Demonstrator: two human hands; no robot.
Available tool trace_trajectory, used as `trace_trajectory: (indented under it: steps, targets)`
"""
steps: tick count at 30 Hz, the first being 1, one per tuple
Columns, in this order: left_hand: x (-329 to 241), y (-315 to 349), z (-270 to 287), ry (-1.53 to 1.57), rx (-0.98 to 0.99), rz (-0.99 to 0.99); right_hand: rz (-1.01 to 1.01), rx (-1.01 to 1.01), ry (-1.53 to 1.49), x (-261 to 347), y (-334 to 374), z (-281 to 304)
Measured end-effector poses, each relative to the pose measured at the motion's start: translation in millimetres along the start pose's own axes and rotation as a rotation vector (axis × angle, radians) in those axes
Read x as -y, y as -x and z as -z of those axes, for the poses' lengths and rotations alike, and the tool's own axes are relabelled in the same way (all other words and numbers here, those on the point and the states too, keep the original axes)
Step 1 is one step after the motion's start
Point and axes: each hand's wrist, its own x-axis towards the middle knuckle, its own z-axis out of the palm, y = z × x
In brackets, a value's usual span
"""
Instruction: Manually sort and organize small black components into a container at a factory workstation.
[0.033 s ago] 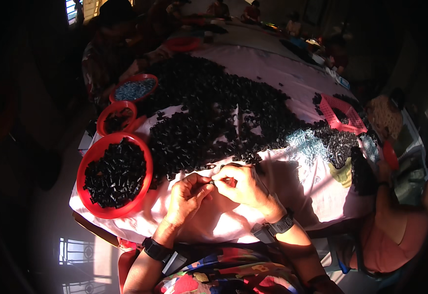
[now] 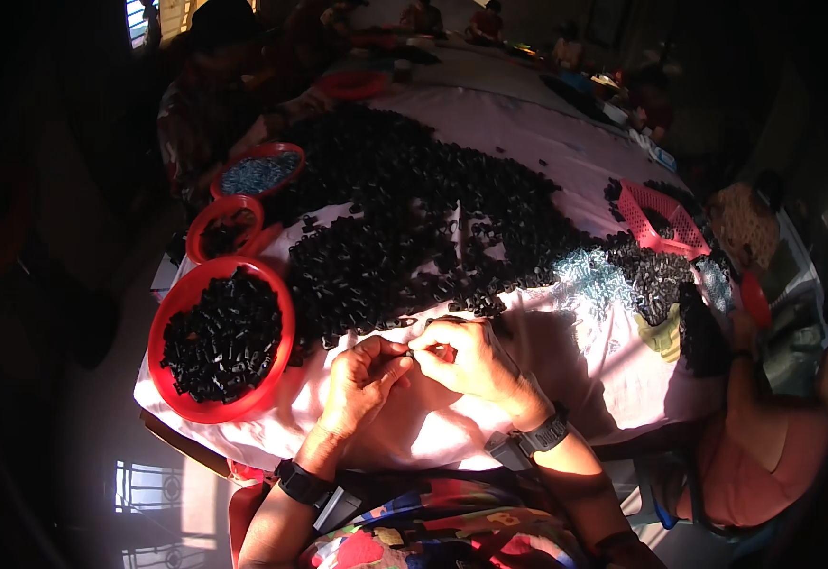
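Over the near part of the cloth, my left hand (image 2: pixel 361 381) and my right hand (image 2: pixel 469 362) meet fingertip to fingertip. Both are closed in a pinch around a small black piece (image 2: pixel 409 353), mostly covered by the fingers, so its exact kind does not show. Just beyond my fingers spreads a wide heap of small black tube-like pieces (image 2: pixel 367 256). To the left of my left hand stands a red basin (image 2: pixel 289 318) filled with similar black pieces.
Two smaller red bowls (image 2: pixel 193 248) stand behind the basin, the farther holding bluish pieces (image 2: pixel 257 174). At right lie clear bluish pieces (image 2: pixel 592 283) and a pink basket (image 2: pixel 684 232) on the pink cloth (image 2: pixel 499 123). A co-worker's arm (image 2: pixel 754 408) is at right; another person (image 2: pixel 210 123) sits far left.
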Motion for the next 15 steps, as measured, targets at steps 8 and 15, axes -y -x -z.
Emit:
trace_trajectory:
  steps: [8, 15]
  targets:
    - [-13.5, 3.3, -6.9, -0.140, -0.054, 0.054, 0.099, 0.055, 0.110, -2.0, -0.9, 4.2]
    - [-9.8, 2.3, -5.1, -0.150, -0.070, 0.030, -0.057, 0.072, -0.001, -3.1, -1.4, -0.4]
